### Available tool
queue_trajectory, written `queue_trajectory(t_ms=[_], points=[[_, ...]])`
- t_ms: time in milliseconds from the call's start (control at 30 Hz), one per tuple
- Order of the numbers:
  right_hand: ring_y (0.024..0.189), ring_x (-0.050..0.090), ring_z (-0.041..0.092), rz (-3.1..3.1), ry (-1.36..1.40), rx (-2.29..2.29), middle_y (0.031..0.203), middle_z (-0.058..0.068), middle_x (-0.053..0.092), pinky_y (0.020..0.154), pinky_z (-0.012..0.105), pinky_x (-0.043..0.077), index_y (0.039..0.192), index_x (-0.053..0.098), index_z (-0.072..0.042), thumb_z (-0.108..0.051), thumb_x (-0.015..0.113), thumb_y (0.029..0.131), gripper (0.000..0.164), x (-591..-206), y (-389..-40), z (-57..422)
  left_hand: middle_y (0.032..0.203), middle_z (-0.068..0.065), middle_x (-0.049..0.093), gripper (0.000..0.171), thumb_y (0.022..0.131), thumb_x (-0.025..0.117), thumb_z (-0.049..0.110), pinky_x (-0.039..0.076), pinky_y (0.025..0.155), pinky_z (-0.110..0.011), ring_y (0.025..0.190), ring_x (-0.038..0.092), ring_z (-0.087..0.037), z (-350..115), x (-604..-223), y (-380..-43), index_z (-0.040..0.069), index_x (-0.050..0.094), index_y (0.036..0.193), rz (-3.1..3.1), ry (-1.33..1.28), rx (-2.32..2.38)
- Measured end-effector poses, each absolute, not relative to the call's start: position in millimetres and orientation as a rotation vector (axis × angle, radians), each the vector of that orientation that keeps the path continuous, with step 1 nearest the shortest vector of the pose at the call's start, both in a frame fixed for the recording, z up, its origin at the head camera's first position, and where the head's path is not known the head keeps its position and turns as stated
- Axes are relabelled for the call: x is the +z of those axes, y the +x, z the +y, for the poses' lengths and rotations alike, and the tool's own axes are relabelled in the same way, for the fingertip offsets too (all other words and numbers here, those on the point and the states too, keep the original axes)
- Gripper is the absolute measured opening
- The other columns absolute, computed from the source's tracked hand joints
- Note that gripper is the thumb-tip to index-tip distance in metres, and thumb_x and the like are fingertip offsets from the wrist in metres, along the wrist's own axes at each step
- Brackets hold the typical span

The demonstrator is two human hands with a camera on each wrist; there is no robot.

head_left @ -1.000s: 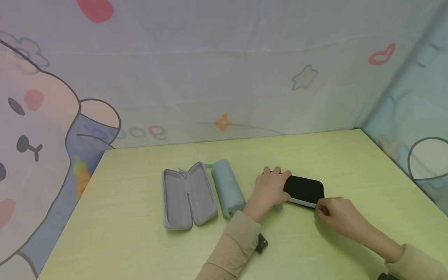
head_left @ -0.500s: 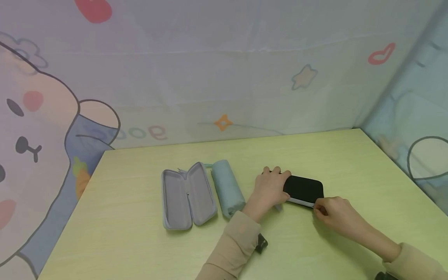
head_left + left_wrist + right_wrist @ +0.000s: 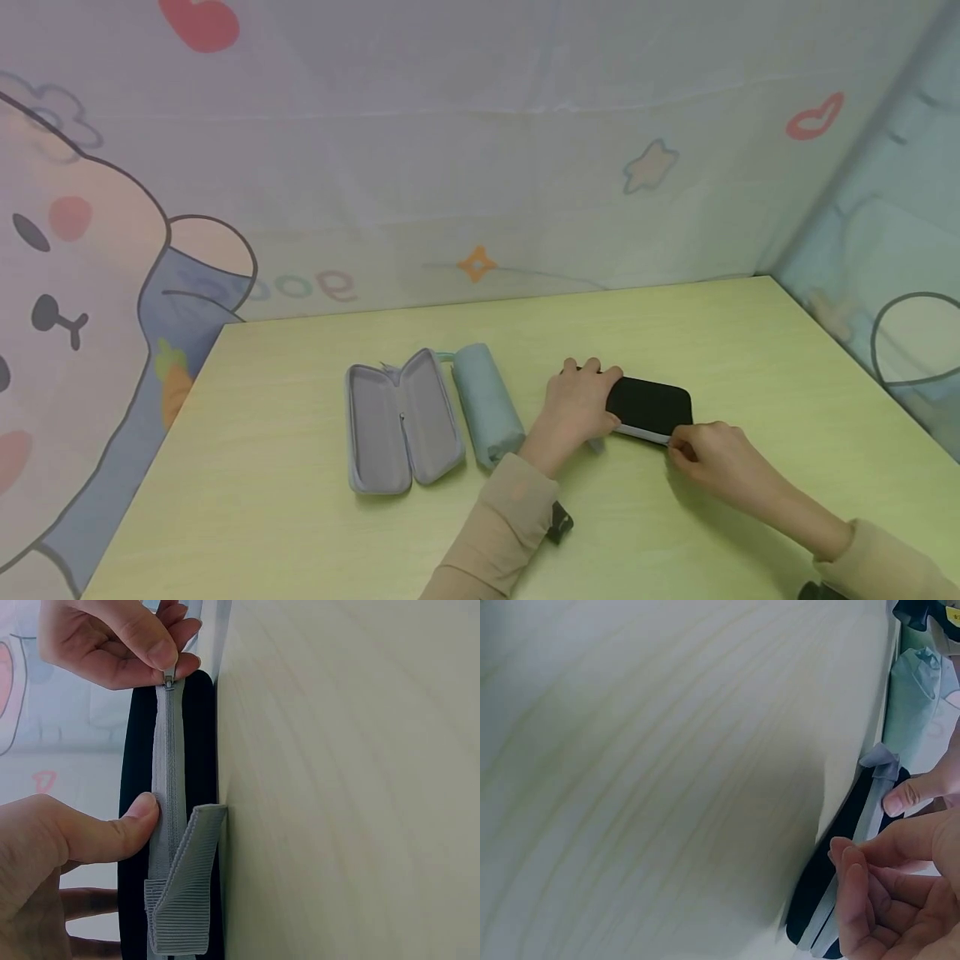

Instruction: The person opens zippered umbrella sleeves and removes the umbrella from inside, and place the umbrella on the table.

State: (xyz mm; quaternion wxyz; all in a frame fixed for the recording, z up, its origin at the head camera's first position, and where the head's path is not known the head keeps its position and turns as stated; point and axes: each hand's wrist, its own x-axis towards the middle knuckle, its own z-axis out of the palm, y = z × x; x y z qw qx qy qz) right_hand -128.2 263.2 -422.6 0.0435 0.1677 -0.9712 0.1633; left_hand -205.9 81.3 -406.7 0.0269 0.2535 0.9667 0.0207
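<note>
A black zip case [image 3: 648,406] lies on the table at centre right. My left hand [image 3: 579,406] grips its left end, fingers over the far edge and thumb along the near side. At the near right corner, my right hand [image 3: 723,457] pinches a small metal zipper pull [image 3: 169,673], plain in the left wrist view. The light grey zipper [image 3: 171,750] runs along the side, its teeth joined below the slider. A grey ribbed fabric tab [image 3: 187,892] sticks out near my left thumb. In the right wrist view, my curled right fingers [image 3: 853,877] cover part of the zipper.
Left of the hands, a light grey hard case [image 3: 405,425] lies spread open on the table [image 3: 262,500]. Beside it is a pale blue-green rolled fabric pouch [image 3: 487,404], close to my left wrist. A printed cloth backdrop [image 3: 420,167] hangs behind the table.
My right hand has slid slightly left along the near edge of the black case, pinching the zipper pull. My left hand keeps its grip in the same place.
</note>
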Motion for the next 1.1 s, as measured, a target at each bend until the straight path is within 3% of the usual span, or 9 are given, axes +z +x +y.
queue_trajectory(t_ms=[1100], points=[[0.050, 0.034, 0.002, -3.002, 0.493, 0.512, 0.056, -0.008, 0.044, 0.048, 0.019, 0.028, 0.069, 0.065, -0.009, -0.002, 0.066, 0.081, 0.014, -419.8, -133.4, 241.6, 0.128, 0.008, 0.056, 0.059, 0.083, 0.068, 0.053, 0.051, 0.070, -0.029, 0.107, 0.053, -0.018, 78.5, -407.6, -205.3, 0.041, 0.047, 0.138, 3.007, 0.800, 0.063]])
